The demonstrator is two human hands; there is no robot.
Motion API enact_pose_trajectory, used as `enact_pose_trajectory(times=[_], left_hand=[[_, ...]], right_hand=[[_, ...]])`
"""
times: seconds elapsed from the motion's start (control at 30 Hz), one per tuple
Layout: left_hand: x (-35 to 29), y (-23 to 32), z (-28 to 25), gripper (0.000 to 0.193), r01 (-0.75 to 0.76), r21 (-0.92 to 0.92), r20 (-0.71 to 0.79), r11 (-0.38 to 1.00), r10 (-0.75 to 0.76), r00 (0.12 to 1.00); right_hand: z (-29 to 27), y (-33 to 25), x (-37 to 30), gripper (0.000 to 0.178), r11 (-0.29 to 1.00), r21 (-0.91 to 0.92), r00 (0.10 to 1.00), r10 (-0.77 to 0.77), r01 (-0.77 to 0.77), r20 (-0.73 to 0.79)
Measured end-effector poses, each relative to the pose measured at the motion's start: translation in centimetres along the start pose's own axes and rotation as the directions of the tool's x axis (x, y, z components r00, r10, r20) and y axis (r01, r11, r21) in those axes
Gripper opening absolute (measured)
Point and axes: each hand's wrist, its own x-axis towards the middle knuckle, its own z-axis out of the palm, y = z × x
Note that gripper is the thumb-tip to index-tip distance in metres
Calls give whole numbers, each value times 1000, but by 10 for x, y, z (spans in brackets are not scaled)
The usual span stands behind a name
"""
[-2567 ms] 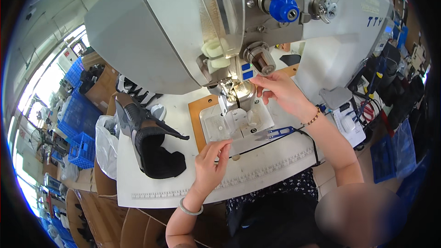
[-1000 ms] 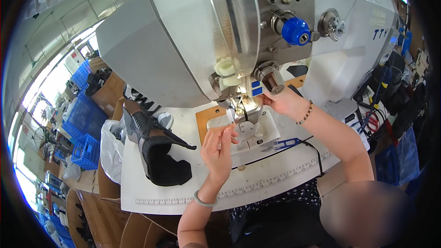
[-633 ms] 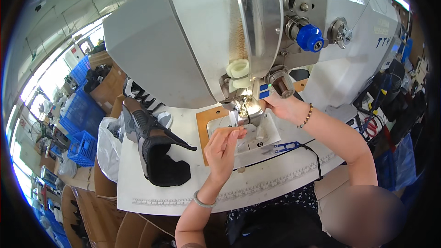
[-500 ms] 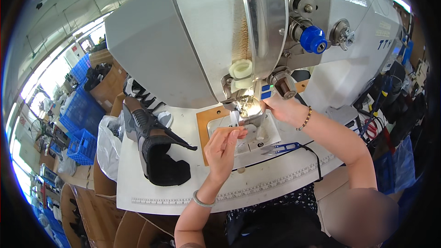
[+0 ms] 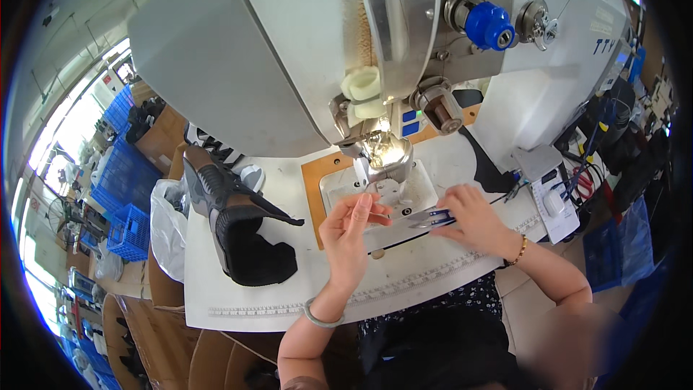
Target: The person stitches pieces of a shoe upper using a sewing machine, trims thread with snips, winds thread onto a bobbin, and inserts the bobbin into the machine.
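Note:
Blue-handled thread snips [image 5: 432, 218] lie between the thumb and fingers of my right hand [image 5: 473, 222], low over the table in front of the sewing machine [image 5: 238, 65]. My left hand [image 5: 348, 235] is raised just before the machine's needle plate [image 5: 419, 191], its fingertips pinched together. Whatever they hold, if anything, is too fine to see. Beside the lit needle area, blue buttons [image 5: 410, 123] show. To the left, a black and grey shoe upper [image 5: 253, 245] with a hanging strap rests on the white table, touched by neither hand.
A printed ruler strip [image 5: 404, 283] runs along the table's front edge. A white plastic bag [image 5: 170, 227], cardboard boxes [image 5: 155, 332] and blue crates [image 5: 130, 231] stand at the left. Cables [image 5: 581, 180] and a white control box [image 5: 554, 206] sit at the right.
My right hand has come down from beside the needle area to the snips on the table and closed on them. The left hand stays pinched in nearly the same place. The view has shifted slightly.

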Motion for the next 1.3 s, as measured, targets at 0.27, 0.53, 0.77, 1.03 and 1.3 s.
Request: enact_pose_trajectory(times=[0.27, 0.53, 0.77, 1.03, 1.3], left_hand=[[-11, 3, 3, 23, 228, -88, 72, 970, -222, 972], [-10, 8, -4, 21, 373, -286, 130, 883, -350, 928], [-9, 5, 2, 16, 440, -405, 160, 802, -411, 897], [-25, 4, -12, 27, 420, -84, 96, 904, -412, 906], [-85, 10, -81, 40, 463, 176, -80, 868, -456, 886]], right_hand=[[27, 23, -28, 22, 999, 26, 971, -31, 26, 239], [-29, -12, 51, 31, 997, -61, 946, -54, 36, -320], [-17, -15, 63, 48, 904, -352, 876, -359, 241, -322], [2, -20, 39, 44, 982, -81, 956, -184, 170, -228], [5, -17, -4, 43, 997, -18, 984, -65, 69, 164]])
